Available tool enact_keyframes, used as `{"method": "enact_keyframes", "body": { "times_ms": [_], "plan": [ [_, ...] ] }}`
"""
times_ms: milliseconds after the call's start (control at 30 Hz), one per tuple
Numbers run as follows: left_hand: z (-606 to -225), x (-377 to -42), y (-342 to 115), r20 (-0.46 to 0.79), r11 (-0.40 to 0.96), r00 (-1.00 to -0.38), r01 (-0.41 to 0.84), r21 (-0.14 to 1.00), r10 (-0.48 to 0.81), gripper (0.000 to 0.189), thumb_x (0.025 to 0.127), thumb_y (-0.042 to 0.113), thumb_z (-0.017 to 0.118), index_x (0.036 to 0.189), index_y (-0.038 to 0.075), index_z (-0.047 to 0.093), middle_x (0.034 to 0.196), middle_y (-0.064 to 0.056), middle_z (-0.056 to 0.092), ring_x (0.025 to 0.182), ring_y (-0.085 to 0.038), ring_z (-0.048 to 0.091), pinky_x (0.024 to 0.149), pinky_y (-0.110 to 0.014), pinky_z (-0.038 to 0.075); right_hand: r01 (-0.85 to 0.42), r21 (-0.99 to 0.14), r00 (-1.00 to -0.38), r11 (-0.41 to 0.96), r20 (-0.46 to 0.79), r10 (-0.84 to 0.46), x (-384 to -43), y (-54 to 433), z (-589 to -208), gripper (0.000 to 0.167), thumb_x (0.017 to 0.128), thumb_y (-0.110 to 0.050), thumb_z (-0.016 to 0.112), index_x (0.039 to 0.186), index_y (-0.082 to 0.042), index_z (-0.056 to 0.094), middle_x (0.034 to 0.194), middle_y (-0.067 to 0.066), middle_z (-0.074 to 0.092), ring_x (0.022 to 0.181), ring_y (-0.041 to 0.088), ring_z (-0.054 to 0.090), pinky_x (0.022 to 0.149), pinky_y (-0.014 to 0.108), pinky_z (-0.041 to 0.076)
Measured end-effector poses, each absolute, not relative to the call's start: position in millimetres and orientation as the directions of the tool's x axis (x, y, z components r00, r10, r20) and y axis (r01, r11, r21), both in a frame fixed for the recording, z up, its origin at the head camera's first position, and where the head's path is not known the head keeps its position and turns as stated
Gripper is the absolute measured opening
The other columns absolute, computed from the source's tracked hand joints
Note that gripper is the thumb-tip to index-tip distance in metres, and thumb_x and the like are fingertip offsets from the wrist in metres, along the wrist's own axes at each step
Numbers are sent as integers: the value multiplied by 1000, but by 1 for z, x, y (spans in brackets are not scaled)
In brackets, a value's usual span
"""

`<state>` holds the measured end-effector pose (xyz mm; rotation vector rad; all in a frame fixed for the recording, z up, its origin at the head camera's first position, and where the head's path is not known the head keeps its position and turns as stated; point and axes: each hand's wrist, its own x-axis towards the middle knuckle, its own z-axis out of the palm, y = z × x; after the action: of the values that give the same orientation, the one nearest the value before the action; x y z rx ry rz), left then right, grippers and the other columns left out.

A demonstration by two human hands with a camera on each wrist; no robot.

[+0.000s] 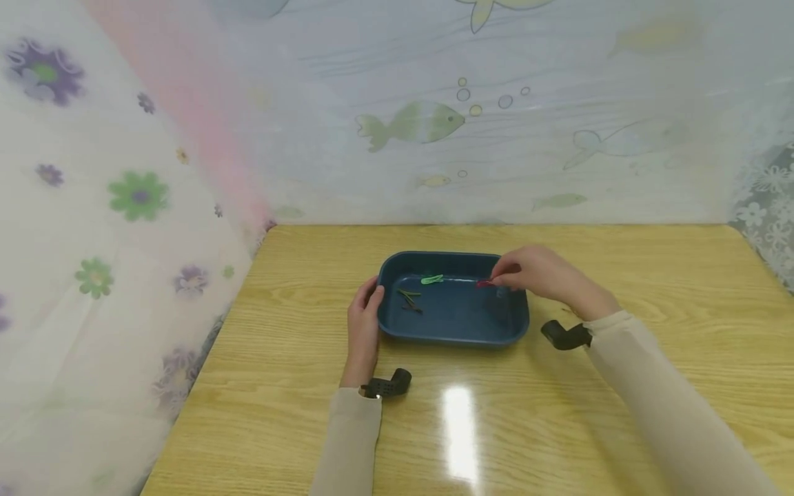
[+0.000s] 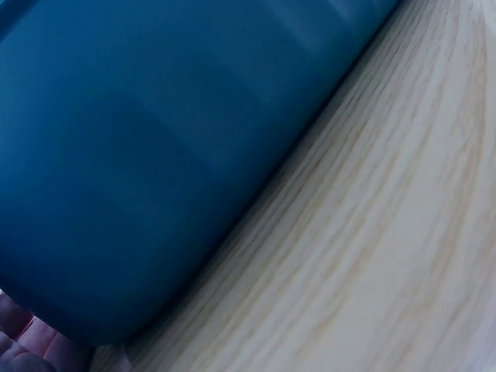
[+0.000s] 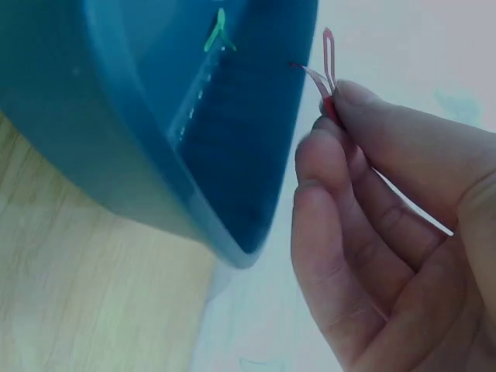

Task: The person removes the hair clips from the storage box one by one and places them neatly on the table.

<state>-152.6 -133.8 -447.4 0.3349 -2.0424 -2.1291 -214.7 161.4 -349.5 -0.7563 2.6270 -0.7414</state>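
A dark blue tray [image 1: 453, 339] with raised walls sits on the wooden table. My left hand [image 1: 363, 320] holds its left end from outside, with the thumb near the rim. The left wrist view shows mostly the tray's outer wall [image 2: 170, 155], and a few fingers [image 2: 35, 341] at its lower corner. Above the tray's right end, my right hand [image 1: 536, 275] pinches a thin red looped band [image 3: 329, 66] between thumb and forefinger. A bright green band [image 1: 432, 280] lies in the tray near the back wall. Left of it are a darker green strand [image 1: 409, 295] and a brownish one [image 1: 412, 308].
The wooden table [image 1: 291, 331] reaches past the tray on every side. Behind it hangs a pale curtain [image 1: 515, 165] printed with fish, and a flowered curtain [image 1: 112, 331] hangs at the left. Black wrist cameras [image 1: 391, 384] sit on both wrists.
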Motion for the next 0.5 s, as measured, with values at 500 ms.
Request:
{"method": "enact_keyframes", "body": {
  "times_ms": [500],
  "plan": [
    [-447,-154,-133,-21,-35,-958,-12,999,-287,34,87,39,55,118,24,56,119,8,53,112,-7,45,96,-28,33,-355,-615,-872,704,-55,-487,-204,188,-356,20,88,-31,56,101,-19,65,92,0,64,74,15,59,66,32,47]
  ]
}}
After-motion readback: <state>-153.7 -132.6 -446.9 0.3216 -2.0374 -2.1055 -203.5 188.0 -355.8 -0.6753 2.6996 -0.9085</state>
